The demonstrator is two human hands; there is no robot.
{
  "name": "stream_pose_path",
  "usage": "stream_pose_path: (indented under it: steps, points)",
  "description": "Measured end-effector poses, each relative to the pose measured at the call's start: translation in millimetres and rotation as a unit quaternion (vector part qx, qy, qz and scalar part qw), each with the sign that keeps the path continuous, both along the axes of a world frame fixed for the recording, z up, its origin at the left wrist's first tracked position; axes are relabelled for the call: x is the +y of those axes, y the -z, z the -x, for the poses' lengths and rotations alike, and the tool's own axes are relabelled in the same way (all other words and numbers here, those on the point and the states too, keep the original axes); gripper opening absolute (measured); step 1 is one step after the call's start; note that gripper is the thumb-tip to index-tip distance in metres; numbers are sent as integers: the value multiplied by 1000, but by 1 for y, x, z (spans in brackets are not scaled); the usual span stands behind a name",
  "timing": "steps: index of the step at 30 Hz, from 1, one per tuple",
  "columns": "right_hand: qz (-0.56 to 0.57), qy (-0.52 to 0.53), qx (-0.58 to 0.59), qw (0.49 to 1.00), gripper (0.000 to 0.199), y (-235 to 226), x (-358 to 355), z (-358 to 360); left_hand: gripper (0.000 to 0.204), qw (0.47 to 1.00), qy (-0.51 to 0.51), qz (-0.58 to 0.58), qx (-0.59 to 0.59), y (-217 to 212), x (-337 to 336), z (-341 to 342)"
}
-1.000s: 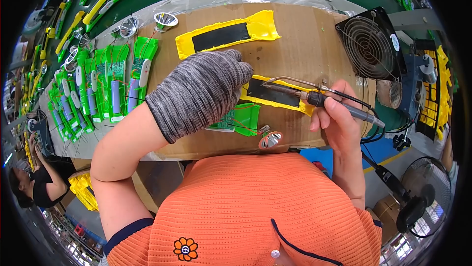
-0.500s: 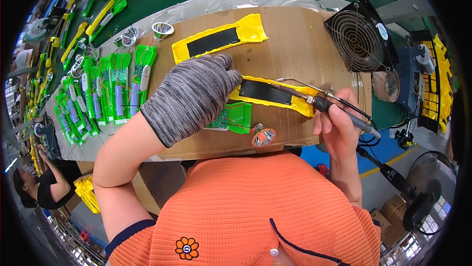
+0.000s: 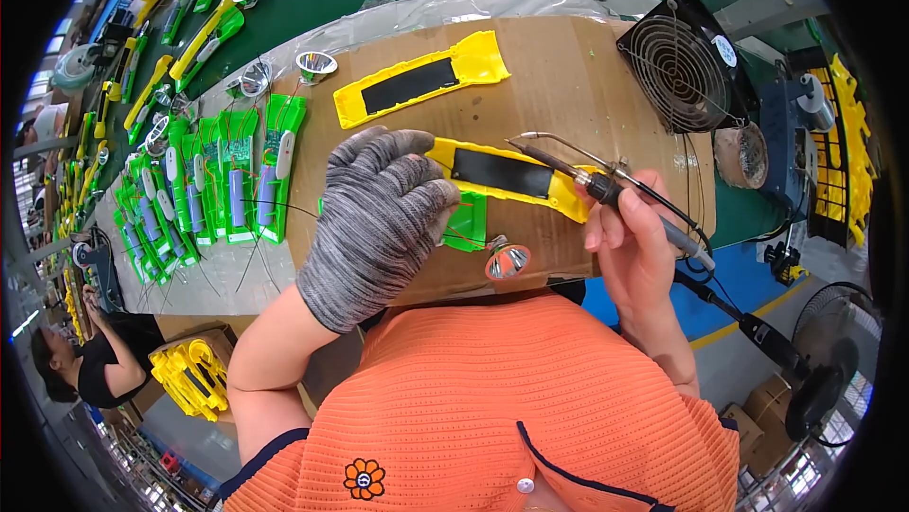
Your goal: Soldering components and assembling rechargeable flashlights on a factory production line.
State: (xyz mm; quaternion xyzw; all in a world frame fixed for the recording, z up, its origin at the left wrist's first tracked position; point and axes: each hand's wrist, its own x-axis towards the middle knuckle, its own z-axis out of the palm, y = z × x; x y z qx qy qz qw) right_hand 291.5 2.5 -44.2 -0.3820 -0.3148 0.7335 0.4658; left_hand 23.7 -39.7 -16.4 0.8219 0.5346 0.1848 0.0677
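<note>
My left hand (image 3: 383, 204), in a grey knitted glove, pinches the left end of a yellow plastic housing (image 3: 570, 197) with a black panel (image 3: 502, 174) set in it. In my bare right hand (image 3: 632, 242) is a soldering iron (image 3: 684, 239) with a thin curved metal tube alongside its tip. The tip points left, above the right part of the housing. Partly hidden behind my left hand lies a green housing (image 3: 468, 223), wired to a silver reflector cup (image 3: 508, 263). A second yellow housing (image 3: 481, 57) with a black panel lies farther back on the cardboard (image 3: 568, 57).
Several green housings (image 3: 275, 166) with circuit boards, purple cells and loose wires lie at left, near reflector cups (image 3: 315, 65). A black fan (image 3: 684, 67) and a solder spool (image 3: 740, 157) stand at right. Yellow parts fill a box (image 3: 191, 377); a person (image 3: 109, 356) sits at far left.
My left hand has turned, its fingers now showing at the housing's end. The held yellow housing and the soldering iron have shifted slightly left and away from me.
</note>
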Motion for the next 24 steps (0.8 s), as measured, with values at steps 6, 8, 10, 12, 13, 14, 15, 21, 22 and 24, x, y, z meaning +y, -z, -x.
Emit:
stream_pose_path:
  steps: [6, 8, 10, 12, 13, 14, 15, 21, 22, 24]
  points:
    - [-7, -17, 15, 1000, 10, 2, -4, 12, 14, 991, -21, 104, -83, 5, 5, -28]
    - [-23, -46, 41, 998, 7, 0, 2, -3, 13, 979, -13, 128, -156, 8, 12, -24]
    - [-34, -64, 41, 996, 9, -3, 8, -18, 15, 976, 8, 123, -179, 11, 19, -23]
    - [-55, -73, 20, 996, 10, -6, 15, -34, 11, 979, -16, 179, -100, 1, 28, -28]
    - [-76, -83, 1, 994, 12, -7, 19, -39, 11, 979, -20, 178, -93, 0, 29, -31]
    - [-89, -62, -13, 994, 15, -11, 21, -39, 10, 983, -18, 167, -69, 1, 30, -34]
    - [-87, -61, -13, 994, 15, -13, 24, -42, 9, 987, -17, 155, -44, 3, 31, -37]
    - [-93, -129, -132, 978, 16, -26, 37, -50, 15, 983, -18, 172, 61, -5, 41, -49]
    - [-92, -129, -130, 979, 16, -27, 38, -50, 15, 981, -21, 181, 58, -6, 41, -50]
    - [-98, -160, -151, 971, 17, -28, 41, -48, 15, 980, -22, 184, 66, -6, 43, -51]
